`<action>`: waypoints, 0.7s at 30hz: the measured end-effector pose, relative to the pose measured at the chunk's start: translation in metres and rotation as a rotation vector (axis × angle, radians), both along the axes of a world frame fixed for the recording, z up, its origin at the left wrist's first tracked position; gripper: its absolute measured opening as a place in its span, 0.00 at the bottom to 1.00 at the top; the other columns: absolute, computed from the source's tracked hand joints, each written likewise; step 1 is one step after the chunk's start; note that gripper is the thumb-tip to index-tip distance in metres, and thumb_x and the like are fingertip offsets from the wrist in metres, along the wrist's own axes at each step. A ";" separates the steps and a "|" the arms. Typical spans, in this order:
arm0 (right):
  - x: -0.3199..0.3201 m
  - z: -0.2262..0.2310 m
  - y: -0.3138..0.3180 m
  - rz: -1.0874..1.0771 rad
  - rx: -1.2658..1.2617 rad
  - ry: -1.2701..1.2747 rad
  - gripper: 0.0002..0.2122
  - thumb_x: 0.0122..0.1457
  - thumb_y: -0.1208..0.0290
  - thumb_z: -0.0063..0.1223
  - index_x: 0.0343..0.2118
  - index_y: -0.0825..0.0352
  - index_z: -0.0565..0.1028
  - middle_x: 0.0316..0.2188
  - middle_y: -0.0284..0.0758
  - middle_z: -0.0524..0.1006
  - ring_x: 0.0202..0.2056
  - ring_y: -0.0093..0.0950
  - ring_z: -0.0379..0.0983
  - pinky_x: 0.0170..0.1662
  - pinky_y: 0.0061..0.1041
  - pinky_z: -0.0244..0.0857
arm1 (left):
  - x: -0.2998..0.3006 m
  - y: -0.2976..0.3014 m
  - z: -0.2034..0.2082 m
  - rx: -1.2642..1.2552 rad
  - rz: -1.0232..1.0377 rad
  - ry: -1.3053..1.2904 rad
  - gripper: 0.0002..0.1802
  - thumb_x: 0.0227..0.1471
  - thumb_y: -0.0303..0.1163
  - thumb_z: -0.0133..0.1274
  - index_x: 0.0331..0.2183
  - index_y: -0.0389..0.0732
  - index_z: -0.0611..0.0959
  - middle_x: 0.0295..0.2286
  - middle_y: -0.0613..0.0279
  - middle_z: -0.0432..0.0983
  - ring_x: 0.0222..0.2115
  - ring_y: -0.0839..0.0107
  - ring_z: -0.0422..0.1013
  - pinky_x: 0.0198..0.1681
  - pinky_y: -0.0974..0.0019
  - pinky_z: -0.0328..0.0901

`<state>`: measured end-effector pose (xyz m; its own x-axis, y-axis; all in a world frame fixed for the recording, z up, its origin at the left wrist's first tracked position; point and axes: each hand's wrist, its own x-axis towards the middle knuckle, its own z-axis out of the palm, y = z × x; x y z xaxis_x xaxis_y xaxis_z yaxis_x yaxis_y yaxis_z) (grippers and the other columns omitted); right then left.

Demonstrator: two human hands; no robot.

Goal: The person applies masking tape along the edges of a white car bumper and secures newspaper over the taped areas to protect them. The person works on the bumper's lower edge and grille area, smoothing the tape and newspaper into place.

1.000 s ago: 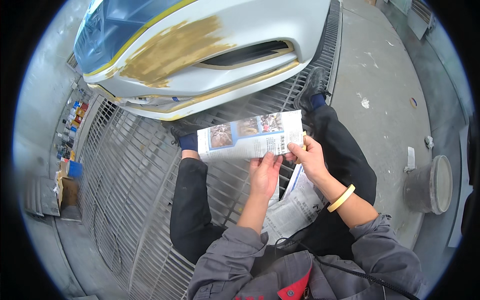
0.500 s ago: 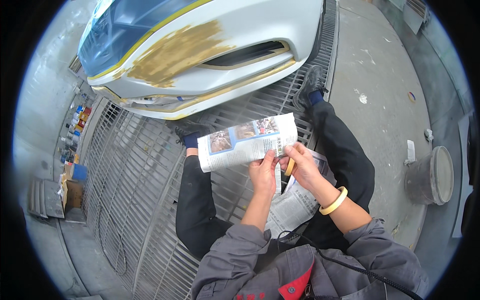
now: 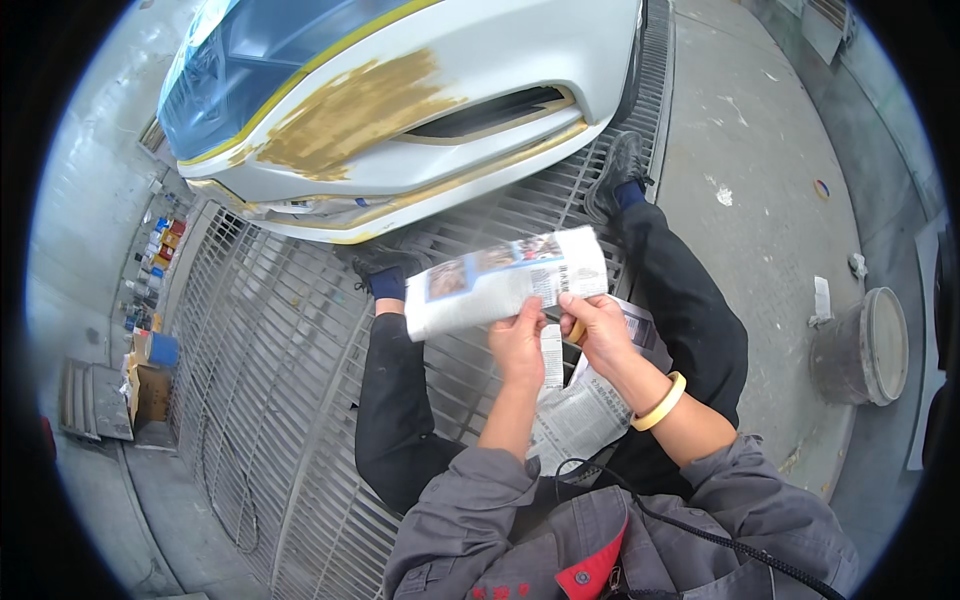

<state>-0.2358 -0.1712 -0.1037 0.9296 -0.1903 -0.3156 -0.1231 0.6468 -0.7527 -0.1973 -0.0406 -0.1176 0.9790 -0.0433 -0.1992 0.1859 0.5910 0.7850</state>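
A folded strip of newspaper (image 3: pixel 500 280) is held out in front of me, its near edge pinched by both hands. My left hand (image 3: pixel 520 340) grips that edge between thumb and fingers. Close beside it, my right hand (image 3: pixel 600 335) pinches the same edge and also has a roll of masking tape (image 3: pixel 577 330) hooked on its fingers. Another tape roll (image 3: pixel 660 402) hangs round my right wrist like a bracelet. Below my hands, more newspaper (image 3: pixel 585 420) lies between my legs, partly covered by my right forearm.
Ahead stands a white car bumper (image 3: pixel 520 70) with tan filler patches, yellow tape edges and blue film (image 3: pixel 260 60). Metal grating (image 3: pixel 290 400) forms the floor beneath me. A grey bucket (image 3: pixel 860 345) is at right; cans (image 3: pixel 165 245) and a cardboard box (image 3: pixel 150 390) line the left wall.
The folded newspaper has shifted slightly right and looks blurred at its left part. Both hands keep their pinch on it, my left hand a little farther left.
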 end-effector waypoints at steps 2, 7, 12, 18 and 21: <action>-0.002 -0.001 -0.016 -0.055 0.011 -0.026 0.07 0.65 0.69 0.67 0.36 0.68 0.82 0.26 0.29 0.81 0.26 0.20 0.76 0.34 0.21 0.71 | 0.013 0.019 0.008 -0.028 0.032 0.025 0.11 0.64 0.24 0.64 0.47 0.41 0.85 0.38 0.67 0.84 0.32 0.79 0.77 0.36 0.73 0.74; -0.004 0.004 -0.034 -0.024 -0.013 -0.059 0.06 0.66 0.71 0.65 0.39 0.69 0.83 0.29 0.30 0.82 0.28 0.19 0.77 0.35 0.21 0.71 | 0.030 0.072 0.014 0.006 0.075 -0.059 0.10 0.65 0.27 0.63 0.48 0.41 0.84 0.36 0.68 0.84 0.29 0.77 0.77 0.35 0.71 0.75; 0.003 0.023 -0.032 -0.032 -0.094 -0.085 0.07 0.66 0.70 0.65 0.38 0.70 0.83 0.29 0.29 0.81 0.29 0.19 0.76 0.36 0.22 0.70 | 0.035 0.090 0.021 0.093 0.049 -0.081 0.13 0.66 0.25 0.60 0.50 0.32 0.85 0.42 0.60 0.85 0.32 0.74 0.80 0.36 0.69 0.77; 0.056 0.148 -0.048 -0.075 -0.311 -0.509 0.07 0.67 0.71 0.64 0.39 0.70 0.83 0.32 0.30 0.81 0.31 0.19 0.74 0.38 0.22 0.68 | 0.095 0.116 0.145 0.212 0.040 -0.533 0.14 0.69 0.26 0.58 0.54 0.35 0.80 0.43 0.58 0.82 0.37 0.67 0.79 0.38 0.62 0.78; 0.084 0.224 -0.052 -0.207 -0.490 -0.792 0.05 0.65 0.74 0.64 0.39 0.70 0.84 0.30 0.30 0.82 0.33 0.19 0.76 0.40 0.22 0.69 | 0.122 0.105 0.239 0.201 0.158 -0.734 0.07 0.62 0.23 0.60 0.41 0.30 0.87 0.31 0.63 0.84 0.29 0.75 0.77 0.33 0.69 0.70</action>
